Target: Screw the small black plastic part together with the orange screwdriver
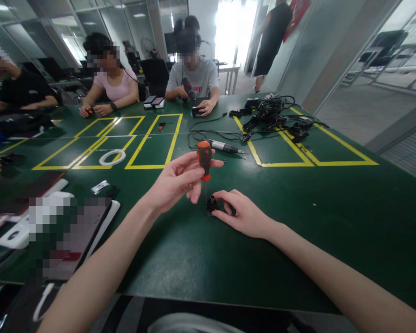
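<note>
Near the middle of the green table (pixel 333 203), my left hand (pixel 180 178) holds an orange and black screwdriver (pixel 204 159) upright by its handle, between thumb and fingers. Its thin shaft points down to a small black part (pixel 211 205) with a metallic round top. Whether the tip touches a screw is too small to tell. My right hand (pixel 241 212) grips that black part from the right with thumb and index finger, against the table top. Beyond my hands lies a grey and black electric screwdriver (pixel 223 147) with a cable.
Tangled black cables (pixel 272 113) lie at the back right. A white tape roll (pixel 112 157) sits inside yellow tape outlines. Phones and a white device (pixel 36 217) are at the left. Across the table, a person (pixel 194 69) holds a power drill (pixel 189 90); others sit left.
</note>
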Available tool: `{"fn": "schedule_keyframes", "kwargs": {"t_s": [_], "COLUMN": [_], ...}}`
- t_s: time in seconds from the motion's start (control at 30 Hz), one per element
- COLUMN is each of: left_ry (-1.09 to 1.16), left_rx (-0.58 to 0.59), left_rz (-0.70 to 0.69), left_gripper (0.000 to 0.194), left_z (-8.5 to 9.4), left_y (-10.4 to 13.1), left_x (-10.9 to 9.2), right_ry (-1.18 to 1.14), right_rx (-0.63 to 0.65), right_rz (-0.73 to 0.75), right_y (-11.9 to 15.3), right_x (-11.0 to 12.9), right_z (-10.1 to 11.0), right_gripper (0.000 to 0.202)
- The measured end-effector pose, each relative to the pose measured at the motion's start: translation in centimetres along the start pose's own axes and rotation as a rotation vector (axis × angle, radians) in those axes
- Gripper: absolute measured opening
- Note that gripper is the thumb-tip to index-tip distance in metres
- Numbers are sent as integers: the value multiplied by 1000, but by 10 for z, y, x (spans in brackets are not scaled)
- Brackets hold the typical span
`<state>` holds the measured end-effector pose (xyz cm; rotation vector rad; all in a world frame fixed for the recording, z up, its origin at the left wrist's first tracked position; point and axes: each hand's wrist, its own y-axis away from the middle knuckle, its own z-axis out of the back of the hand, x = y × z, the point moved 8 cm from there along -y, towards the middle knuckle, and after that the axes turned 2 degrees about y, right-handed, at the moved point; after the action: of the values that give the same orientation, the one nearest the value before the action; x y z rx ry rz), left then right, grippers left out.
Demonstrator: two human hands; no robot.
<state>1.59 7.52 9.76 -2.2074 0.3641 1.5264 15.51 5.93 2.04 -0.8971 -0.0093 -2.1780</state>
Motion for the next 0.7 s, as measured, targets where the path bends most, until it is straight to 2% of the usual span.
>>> {"fn": "schedule_keyframes", "kwargs": {"t_s": [0.2,0.37,0.7], "left_ry": [-66,-47,-26], "left_rx": [-51,-95,-145], "left_rz": [-9,-45,7], "left_gripper": [31,33,40], "left_z": [6,9,15], "left_y": [-2,-1,2], "left_x": [12,13,19], "right_ry": [4,-13,-14], "right_rx": [8,17,16], "right_rz": [-7,-20,-14], "right_y": [-1,-1,-4], "right_x": [1,1,5], "right_z": [0,-1,-2], "right_gripper": [18,20,21]}}
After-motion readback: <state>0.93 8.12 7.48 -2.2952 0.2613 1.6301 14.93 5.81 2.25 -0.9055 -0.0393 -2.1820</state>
